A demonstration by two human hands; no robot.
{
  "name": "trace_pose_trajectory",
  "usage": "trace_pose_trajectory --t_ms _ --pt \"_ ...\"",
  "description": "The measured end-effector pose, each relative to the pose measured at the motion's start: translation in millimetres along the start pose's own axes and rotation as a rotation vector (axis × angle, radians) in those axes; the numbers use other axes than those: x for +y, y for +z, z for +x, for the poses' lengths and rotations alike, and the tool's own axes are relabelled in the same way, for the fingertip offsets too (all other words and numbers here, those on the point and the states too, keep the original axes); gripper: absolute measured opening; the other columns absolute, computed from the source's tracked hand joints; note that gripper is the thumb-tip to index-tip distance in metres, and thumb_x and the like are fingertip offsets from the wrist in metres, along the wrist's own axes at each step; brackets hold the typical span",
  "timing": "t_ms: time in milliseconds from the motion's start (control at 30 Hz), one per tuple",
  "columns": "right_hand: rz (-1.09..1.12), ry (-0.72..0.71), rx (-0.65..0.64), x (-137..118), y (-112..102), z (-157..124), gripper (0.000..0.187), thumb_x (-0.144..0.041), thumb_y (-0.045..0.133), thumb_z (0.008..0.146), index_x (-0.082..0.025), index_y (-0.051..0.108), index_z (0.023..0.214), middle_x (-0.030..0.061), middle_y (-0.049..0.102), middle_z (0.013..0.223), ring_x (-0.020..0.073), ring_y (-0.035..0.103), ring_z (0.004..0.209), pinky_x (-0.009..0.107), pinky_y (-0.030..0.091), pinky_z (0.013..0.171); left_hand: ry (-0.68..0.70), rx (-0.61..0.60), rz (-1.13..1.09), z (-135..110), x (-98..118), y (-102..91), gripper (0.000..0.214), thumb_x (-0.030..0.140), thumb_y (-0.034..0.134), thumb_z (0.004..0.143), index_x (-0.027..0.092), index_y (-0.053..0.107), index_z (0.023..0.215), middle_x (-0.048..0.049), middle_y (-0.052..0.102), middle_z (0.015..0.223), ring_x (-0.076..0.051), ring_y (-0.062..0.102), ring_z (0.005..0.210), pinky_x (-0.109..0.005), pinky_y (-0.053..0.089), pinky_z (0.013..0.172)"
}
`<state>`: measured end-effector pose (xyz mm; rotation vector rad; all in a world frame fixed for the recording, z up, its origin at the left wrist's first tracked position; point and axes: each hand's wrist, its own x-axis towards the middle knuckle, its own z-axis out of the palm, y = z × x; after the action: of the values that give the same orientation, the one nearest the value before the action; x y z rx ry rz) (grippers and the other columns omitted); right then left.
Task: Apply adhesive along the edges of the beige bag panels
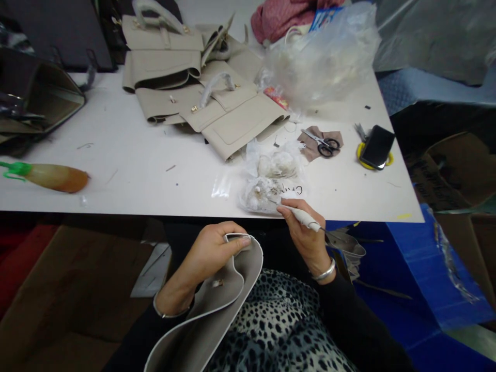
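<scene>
The beige panel hangs folded in a loose curve below the counter's front edge, pale-rimmed, with a small metal fitting on its inner face, its upper end pinched in the left hand. The white-handled tool slants in the right hand, its slim tip over the crumpled clear packet, which lies near the edge.

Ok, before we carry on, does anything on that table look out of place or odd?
Slightly: the black phone lies on top of the yellow-handled scissors, partly covering them, and small loose scraps dot the white table. I see no clear spill or damage.
</scene>
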<state>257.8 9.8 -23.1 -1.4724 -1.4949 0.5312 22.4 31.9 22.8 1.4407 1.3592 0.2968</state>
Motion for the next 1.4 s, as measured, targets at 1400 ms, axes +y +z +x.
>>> trace_pose_trajectory --t_ms 1400 --pt "0.663 0.114 -0.473 -22 -4 -6 0.023 -0.035 0.069 0.104 -0.020 0.072 0.087 0.0000 0.067 0.079 0.0142 0.061 0.071 0.026 0.049 0.067 0.126 -0.170 -0.130 1 -10 18.5 0.012 0.028 0.073 0.079 0.018 0.076 0.075 -0.0018 0.071 0.076 -0.018 0.062 0.073 -0.029 0.045 0.070"
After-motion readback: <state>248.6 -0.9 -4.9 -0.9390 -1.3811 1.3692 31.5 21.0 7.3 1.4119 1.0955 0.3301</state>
